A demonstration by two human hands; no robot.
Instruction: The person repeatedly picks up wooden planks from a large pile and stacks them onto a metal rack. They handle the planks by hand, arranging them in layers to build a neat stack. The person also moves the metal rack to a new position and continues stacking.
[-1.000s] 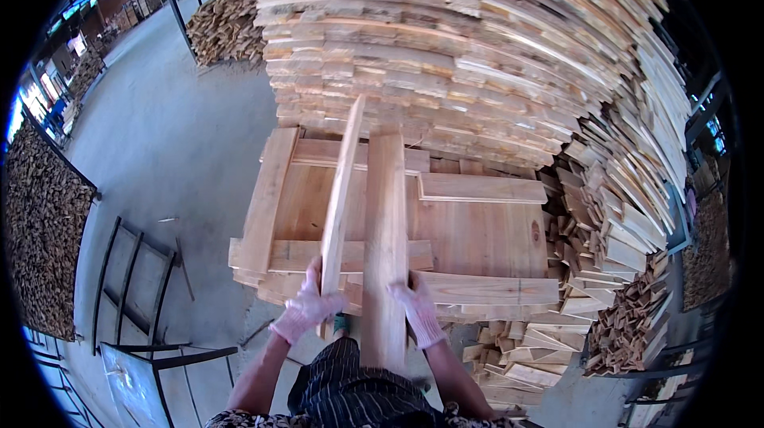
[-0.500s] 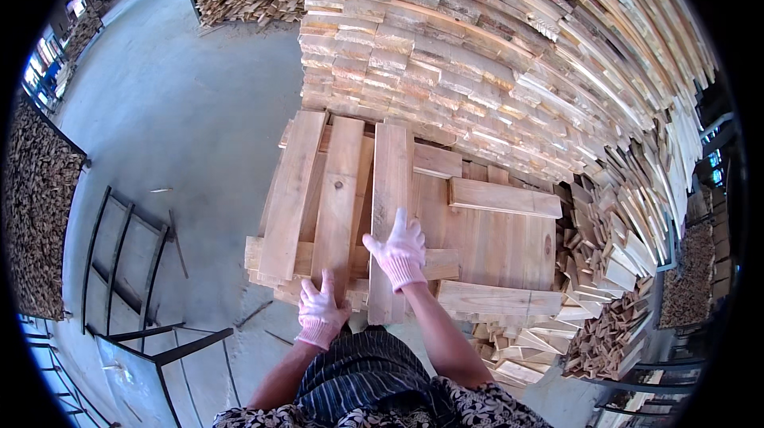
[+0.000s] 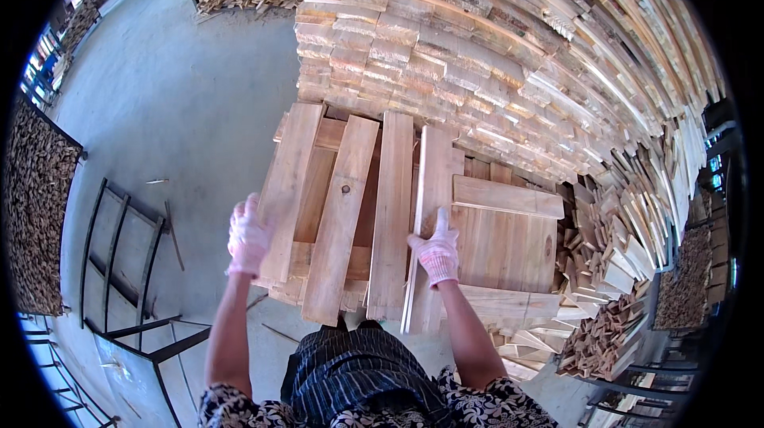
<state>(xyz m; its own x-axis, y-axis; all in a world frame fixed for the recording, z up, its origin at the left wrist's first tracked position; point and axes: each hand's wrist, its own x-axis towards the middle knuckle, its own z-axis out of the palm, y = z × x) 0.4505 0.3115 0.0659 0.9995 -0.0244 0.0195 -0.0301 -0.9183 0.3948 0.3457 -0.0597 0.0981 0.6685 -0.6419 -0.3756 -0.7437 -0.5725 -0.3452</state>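
My right hand (image 3: 436,253), in a pale pink work glove, grips a wooden board (image 3: 436,165) across its width. Its thumb lies at the left edge and a finger points along the board. My left hand (image 3: 249,238), also gloved, is at the left edge of the leftmost board (image 3: 293,181), fingers apart and somewhat blurred. Between the hands lie a board with a dark knot (image 3: 338,225), set at a slant, and a straighter plain board (image 3: 391,213). These boards rest crosswise on a low stack of planks (image 3: 509,246). A short board (image 3: 509,195) lies across its far right part.
A tall wall of stacked lumber (image 3: 414,46) rises directly behind the low stack. Loose offcuts (image 3: 605,332) are heaped at the right. Dark metal frames (image 3: 127,261) stand on the grey floor (image 3: 183,109) at the left; more wood piles (image 3: 36,213) stand farther out.
My right hand has moved right with a board, leaving another where it was. My left hand has left the knotted board for the leftmost board's edge. The knotted board's near end has shifted toward me.
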